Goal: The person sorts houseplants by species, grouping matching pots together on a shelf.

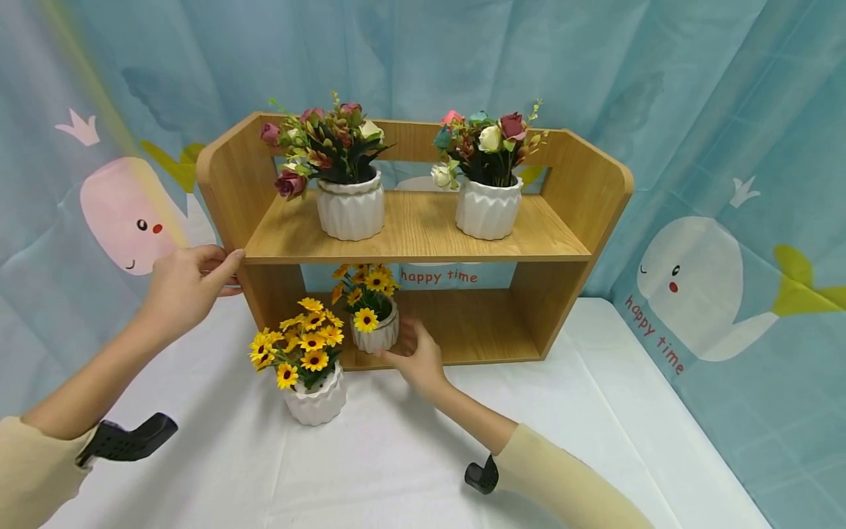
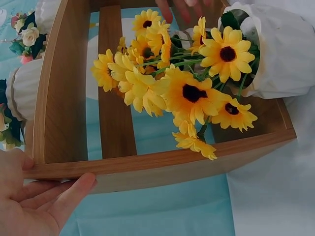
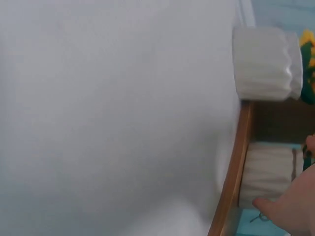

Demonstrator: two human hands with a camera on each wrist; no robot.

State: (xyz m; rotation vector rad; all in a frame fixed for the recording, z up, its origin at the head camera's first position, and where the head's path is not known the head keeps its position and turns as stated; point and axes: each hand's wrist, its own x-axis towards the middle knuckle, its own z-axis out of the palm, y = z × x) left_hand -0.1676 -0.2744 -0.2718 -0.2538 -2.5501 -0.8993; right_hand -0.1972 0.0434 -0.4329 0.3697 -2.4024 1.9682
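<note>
A two-tier wooden shelf (image 1: 423, 259) stands on a white cloth. My left hand (image 1: 188, 286) grips the edge of its left side panel, thumb on one face and fingers on the other; the left wrist view also shows this hand (image 2: 42, 196). On the lower tier sits a white pot of yellow sunflowers (image 1: 378, 334). My right hand (image 1: 421, 360) holds this pot from the right, thumb at its lower front; its other fingers are partly hidden. A second white pot of sunflowers (image 1: 317, 400) stands on the cloth, in front of the shelf's left end.
Two white pots of mixed roses, one on the left (image 1: 352, 209) and one on the right (image 1: 489, 209), stand on the upper tier. Behind the shelf hangs a blue curtain (image 1: 449, 44) with whale prints. White cloth (image 1: 595, 441) spreads in front and to the right.
</note>
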